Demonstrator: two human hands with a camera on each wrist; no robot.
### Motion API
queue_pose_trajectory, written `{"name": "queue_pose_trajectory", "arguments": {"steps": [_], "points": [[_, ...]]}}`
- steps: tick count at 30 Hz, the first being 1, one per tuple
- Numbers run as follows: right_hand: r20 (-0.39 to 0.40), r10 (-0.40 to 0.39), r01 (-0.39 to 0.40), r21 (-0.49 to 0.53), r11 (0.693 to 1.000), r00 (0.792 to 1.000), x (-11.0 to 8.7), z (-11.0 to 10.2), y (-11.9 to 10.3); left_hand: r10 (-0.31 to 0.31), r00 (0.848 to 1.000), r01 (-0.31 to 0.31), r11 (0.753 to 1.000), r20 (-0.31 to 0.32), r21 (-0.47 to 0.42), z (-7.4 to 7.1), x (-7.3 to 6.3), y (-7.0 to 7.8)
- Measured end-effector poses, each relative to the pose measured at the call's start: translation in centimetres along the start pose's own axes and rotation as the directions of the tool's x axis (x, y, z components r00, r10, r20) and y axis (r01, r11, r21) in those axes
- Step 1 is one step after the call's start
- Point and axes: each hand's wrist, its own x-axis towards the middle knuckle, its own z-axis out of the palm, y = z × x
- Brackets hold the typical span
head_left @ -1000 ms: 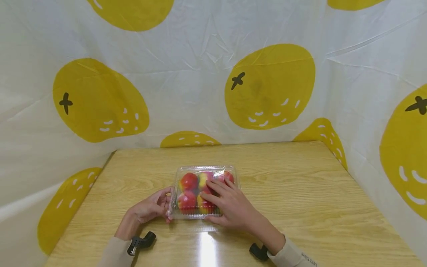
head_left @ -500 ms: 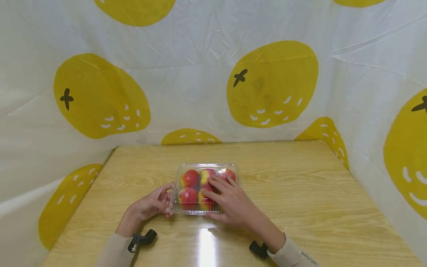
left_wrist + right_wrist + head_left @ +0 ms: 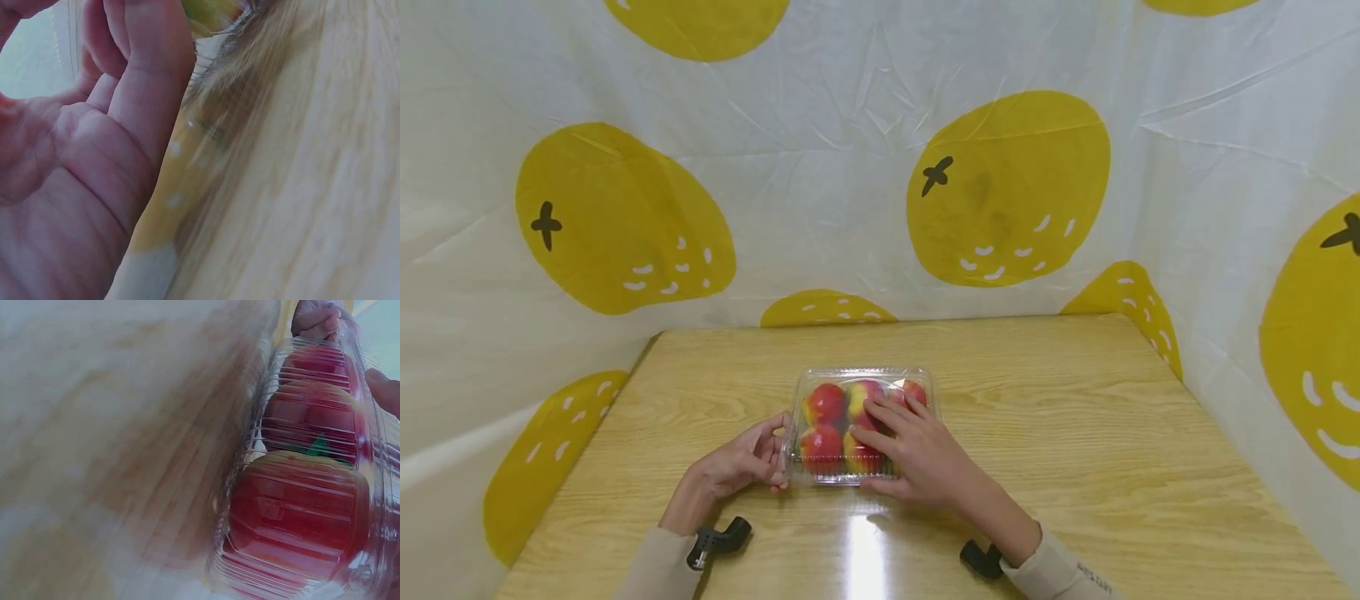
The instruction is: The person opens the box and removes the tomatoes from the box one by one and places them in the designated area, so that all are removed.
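A clear plastic clamshell box [image 3: 868,372] of red and yellow apples [image 3: 825,404] sits mid-table in the head view. My left hand [image 3: 748,462] pinches the box's left edge, thumb near the front corner and fingers curled behind. Across the lid's right half lies my right hand [image 3: 925,458], fingers spread and fairly straight, covering some of the fruit. Up close in the right wrist view, the ribbed side of the box shows red apples [image 3: 300,512] and a small green leaf [image 3: 319,445]. Left palm [image 3: 81,162] fills much of the left wrist view, hiding most of the box.
The wooden table [image 3: 1037,400] extends around the box on every side. A white curtain [image 3: 820,217] printed with yellow fruit stands behind the table and along both sides. Black wrist mounts [image 3: 722,540] sit at both sleeve cuffs.
Both hands keep their places on the box. The whole head view shifts slightly, with only small finger movement at most.
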Motion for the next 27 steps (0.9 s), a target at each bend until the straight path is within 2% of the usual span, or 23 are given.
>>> {"name": "queue_pose_trajectory", "arguments": {"steps": [5, 9, 15, 19, 22, 27], "points": [[0.036, -0.004, 0.003, 0.037, 0.999, 0.999, -0.1, -0.3, 0.1, -0.028, 0.999, 0.026, 0.998, -0.033, -0.048, 0.0, -0.2, 0.0], [0.039, -0.024, 0.023, 0.027, 0.999, 0.999, -0.2, -0.4, 0.2, -0.048, 0.998, 0.044, 0.995, -0.043, -0.093, 0.1, -0.3, 0.1], [-0.020, -0.080, 0.080, -0.003, 0.997, 0.997, -0.1, -0.5, 0.3, -0.032, 0.998, 0.028, 0.996, -0.049, -0.088, 0.0, -0.4, 0.0], [-0.078, -0.126, 0.122, -0.049, 0.991, 0.989, -0.1, -0.4, 0.6, -0.023, 0.994, 0.017, 0.998, -0.103, -0.054, -0.2, -0.2, -0.2], [-0.115, -0.149, 0.142, -0.065, 0.988, 0.982, -0.1, -0.3, 0.6, -0.008, 0.978, 0.007, 1.000, -0.207, -0.007, -0.2, 0.2, -0.3], [-0.153, -0.168, 0.158, -0.070, 0.985, 0.974, 0.0, -0.1, 0.7, 0.067, 0.921, -0.049, 0.997, -0.385, 0.055, -0.1, 1.0, -0.4]]}}
